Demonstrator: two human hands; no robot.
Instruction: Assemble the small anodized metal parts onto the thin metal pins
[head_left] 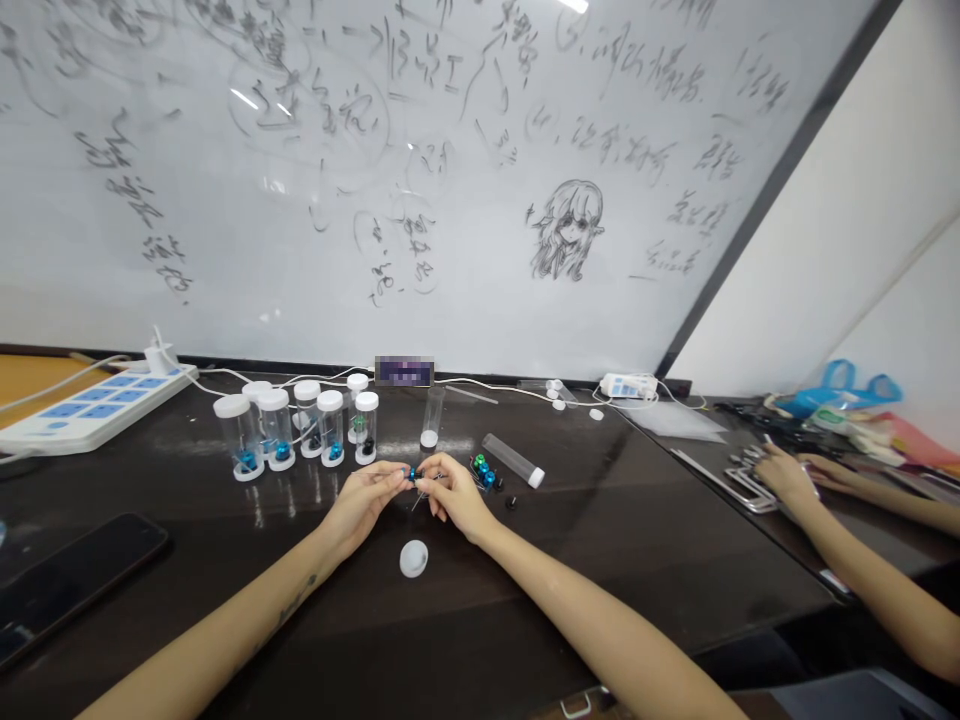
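My left hand (362, 505) and my right hand (459, 502) meet above the dark table. Between their fingertips is a small blue metallic part (412, 475), pinched from both sides; thin wires trail under my right fingers. Just right of my right hand lie several small green, blue and black parts (486, 474), with a black one (511, 502) a little apart. Beyond them an open clear tube (506, 454) rests on its side with a white end. Another clear tube (433, 410) stands upright behind my hands. A round white lid (413, 559) lies nearer me.
White-capped clear tubes (241, 435) holding small parts stand at left, by a power strip (97, 405). A phone (82, 575) lies front left. Small white caps (559, 405) sit at the back. Another person's hands (784, 475) work over metal rods (731, 490) at right.
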